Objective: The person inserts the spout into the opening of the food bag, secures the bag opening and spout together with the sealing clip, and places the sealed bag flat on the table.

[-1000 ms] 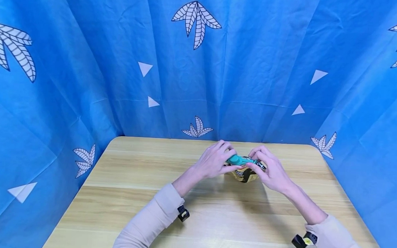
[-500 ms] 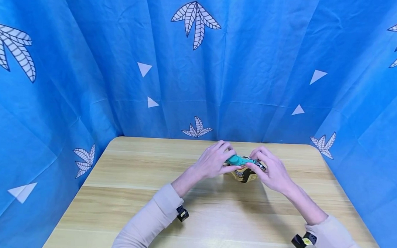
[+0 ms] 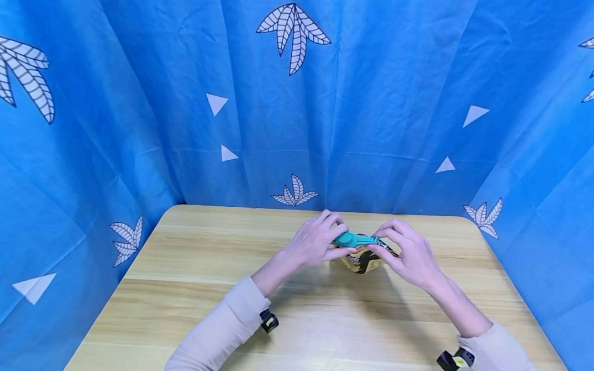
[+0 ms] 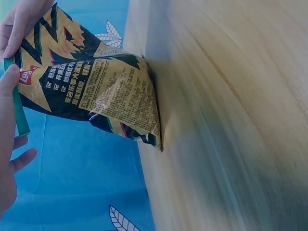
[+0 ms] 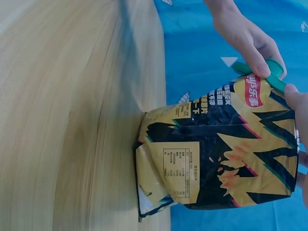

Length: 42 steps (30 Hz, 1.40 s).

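A gold-and-black Lay's chip bag (image 3: pixel 365 262) stands on the table toward its far edge, its bottom on the wood in both wrist views. Across its top lies a teal bag clip (image 3: pixel 352 240). My left hand (image 3: pixel 315 240) grips the clip's wider end between thumb and fingers. At the other end, my right hand (image 3: pixel 407 253) pinches the top edge of the bag (image 5: pixel 226 149), fingertips right at the clip's narrow tip. In the right wrist view, the clip (image 5: pixel 275 77) sits at the bag's upper corner by the red logo.
The pale wooden table (image 3: pixel 182 308) reaches forward to a blue curtain (image 3: pixel 370 100) with white leaf prints, which also hangs at both sides. A black wrist camera (image 3: pixel 269 320) hangs under the left sleeve, and another black camera (image 3: pixel 449 362) under the right.
My left hand has shifted slightly left, taking the clip along and tilting the bag a little that way. My right hand stays almost in place at the bag's top.
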Each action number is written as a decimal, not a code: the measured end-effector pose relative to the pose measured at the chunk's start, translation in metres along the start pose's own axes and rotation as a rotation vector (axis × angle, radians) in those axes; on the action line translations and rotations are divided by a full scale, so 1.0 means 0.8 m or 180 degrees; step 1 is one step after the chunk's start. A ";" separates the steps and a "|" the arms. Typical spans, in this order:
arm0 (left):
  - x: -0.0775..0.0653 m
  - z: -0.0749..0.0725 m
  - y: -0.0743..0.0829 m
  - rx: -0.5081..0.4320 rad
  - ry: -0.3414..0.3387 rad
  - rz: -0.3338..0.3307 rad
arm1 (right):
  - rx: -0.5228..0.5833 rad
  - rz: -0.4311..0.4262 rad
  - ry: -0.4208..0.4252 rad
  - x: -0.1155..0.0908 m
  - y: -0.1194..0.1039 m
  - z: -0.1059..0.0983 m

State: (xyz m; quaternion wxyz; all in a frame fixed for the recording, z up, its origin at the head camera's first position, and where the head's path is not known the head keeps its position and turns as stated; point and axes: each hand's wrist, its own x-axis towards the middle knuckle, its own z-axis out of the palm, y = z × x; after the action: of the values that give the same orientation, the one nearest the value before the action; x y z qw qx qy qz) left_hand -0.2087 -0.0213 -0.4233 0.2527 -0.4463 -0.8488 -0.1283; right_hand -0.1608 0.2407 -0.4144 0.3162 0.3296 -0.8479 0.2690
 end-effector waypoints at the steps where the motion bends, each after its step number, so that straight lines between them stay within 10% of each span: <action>1: -0.001 0.000 0.000 0.0002 0.0007 -0.0005 | -0.0010 -0.0015 0.0005 0.000 0.001 0.000; 42: -0.043 -0.026 -0.027 0.0002 0.0187 -0.0379 | -0.0341 -0.0229 0.0192 -0.025 0.022 0.002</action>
State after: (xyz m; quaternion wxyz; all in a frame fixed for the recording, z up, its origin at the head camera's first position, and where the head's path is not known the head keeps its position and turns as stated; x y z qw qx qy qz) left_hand -0.2038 -0.0668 -0.4248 0.2696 -0.3910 -0.8661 -0.1560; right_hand -0.1623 0.2586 -0.4344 0.3683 0.3343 -0.8388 0.2214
